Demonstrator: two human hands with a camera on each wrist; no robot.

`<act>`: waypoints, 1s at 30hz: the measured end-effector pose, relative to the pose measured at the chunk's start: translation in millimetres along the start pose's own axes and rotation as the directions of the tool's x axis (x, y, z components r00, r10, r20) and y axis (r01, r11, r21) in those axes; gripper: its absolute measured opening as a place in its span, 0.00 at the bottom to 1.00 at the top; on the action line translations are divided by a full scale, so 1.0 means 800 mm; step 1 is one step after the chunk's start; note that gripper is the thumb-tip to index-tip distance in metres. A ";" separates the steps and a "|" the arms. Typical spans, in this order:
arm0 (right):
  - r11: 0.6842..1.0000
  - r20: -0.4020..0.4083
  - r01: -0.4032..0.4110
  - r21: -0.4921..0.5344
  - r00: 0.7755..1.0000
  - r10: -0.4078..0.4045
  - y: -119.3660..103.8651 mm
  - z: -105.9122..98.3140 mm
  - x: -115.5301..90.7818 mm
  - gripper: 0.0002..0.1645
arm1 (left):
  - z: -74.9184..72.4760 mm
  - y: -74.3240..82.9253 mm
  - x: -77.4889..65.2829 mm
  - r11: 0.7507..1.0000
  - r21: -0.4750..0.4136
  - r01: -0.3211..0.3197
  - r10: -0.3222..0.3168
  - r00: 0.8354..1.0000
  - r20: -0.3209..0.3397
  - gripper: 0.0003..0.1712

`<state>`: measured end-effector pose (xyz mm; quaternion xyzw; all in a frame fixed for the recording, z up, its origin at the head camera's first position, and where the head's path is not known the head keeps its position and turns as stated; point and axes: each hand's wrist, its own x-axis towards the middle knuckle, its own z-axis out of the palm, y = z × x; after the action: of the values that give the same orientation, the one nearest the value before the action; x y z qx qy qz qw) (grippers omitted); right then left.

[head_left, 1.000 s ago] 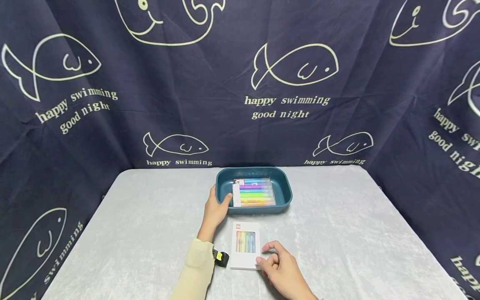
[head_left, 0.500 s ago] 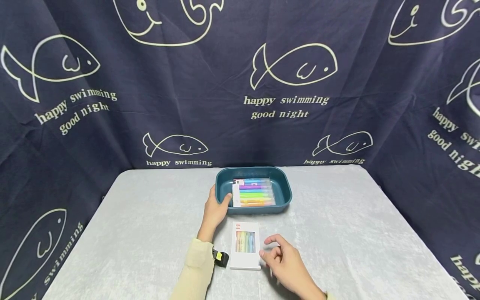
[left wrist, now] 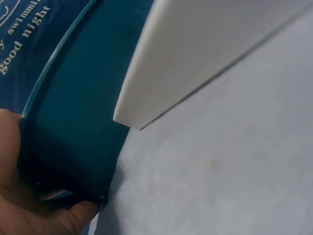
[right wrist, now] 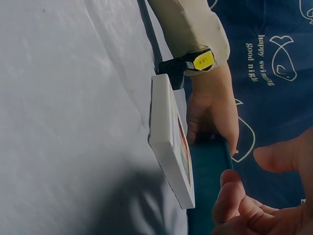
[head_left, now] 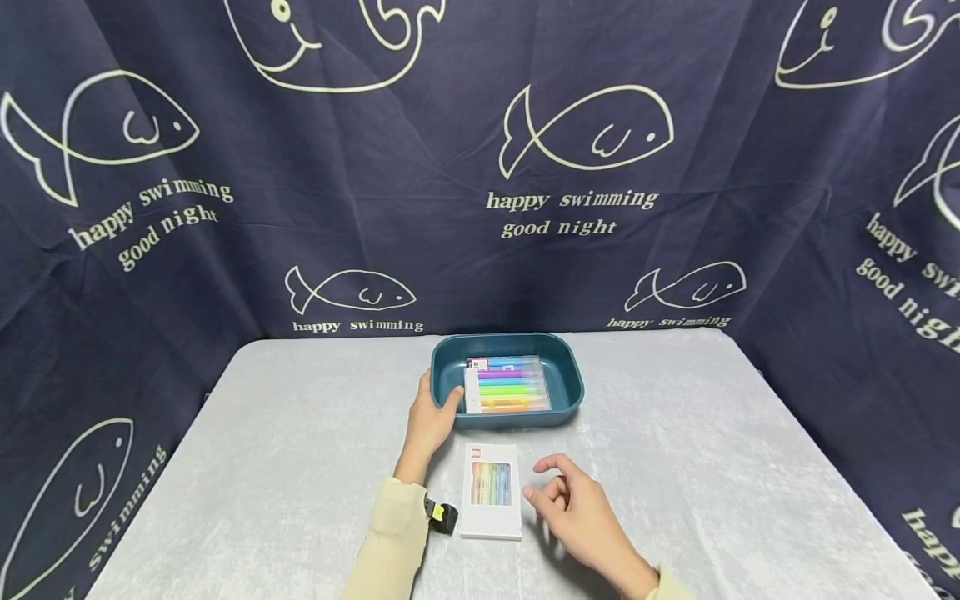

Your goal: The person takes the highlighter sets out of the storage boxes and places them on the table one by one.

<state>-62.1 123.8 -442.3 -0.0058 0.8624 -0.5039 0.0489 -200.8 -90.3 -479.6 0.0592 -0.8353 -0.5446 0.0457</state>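
My left hand [head_left: 430,423] grips the left side of a dark teal plastic bin [head_left: 525,421], its thumb over the rim and the fingers along the outer wall. A clear pack of coloured pens [head_left: 513,387] lies inside the bin. In front of it, a white box [head_left: 491,522] with a window showing coloured pens lies flat on the table. My right hand [head_left: 581,512] hovers just right of this box, fingers loosely bent and holding nothing. The right wrist view shows a gap between its thumb and fingers, with the white box [right wrist: 168,132] beyond them.
A grey-white cloth covers the table [head_left: 300,467]. Dark blue curtains [head_left: 450,167] with fish drawings stand at the back and both sides, the bin close to the rear one. A black wrist camera [head_left: 444,518] on the left sleeve sits just left of the white box.
My right hand has let go of the white box's right edge and moved slightly right and away from it. The left hand, bin and box have stayed in place.
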 end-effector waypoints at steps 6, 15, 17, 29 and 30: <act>1.000 -0.015 0.020 -0.015 1.000 -0.020 -0.001 -0.005 0.002 0.18 | 0.000 0.001 0.000 1.000 -0.002 -0.005 0.005 1.000 -0.002 0.40; 0.999 -0.015 0.042 -0.024 0.999 -0.042 -0.001 -0.008 0.004 0.18 | 0.000 0.001 0.001 1.000 -0.002 -0.004 0.004 1.000 -0.001 0.40; 0.999 -0.020 0.046 -0.028 0.999 -0.047 -0.002 -0.009 0.005 0.17 | 0.000 0.001 0.001 1.000 -0.002 0.000 0.000 1.000 -0.001 0.40; 0.996 -0.027 0.075 -0.040 0.997 -0.076 0.002 -0.017 0.009 0.17 | -0.004 0.003 0.000 1.000 0.021 0.010 -0.011 0.999 0.032 0.42; 0.996 -0.027 0.076 -0.038 0.997 -0.077 0.002 -0.018 0.009 0.17 | -0.004 0.003 0.000 1.000 0.021 0.011 -0.011 0.999 0.034 0.42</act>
<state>-70.3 136.7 -437.5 -0.0327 0.8712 -0.4895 0.0173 -200.5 -92.4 -476.4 0.0548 -0.8414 -0.5369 0.0277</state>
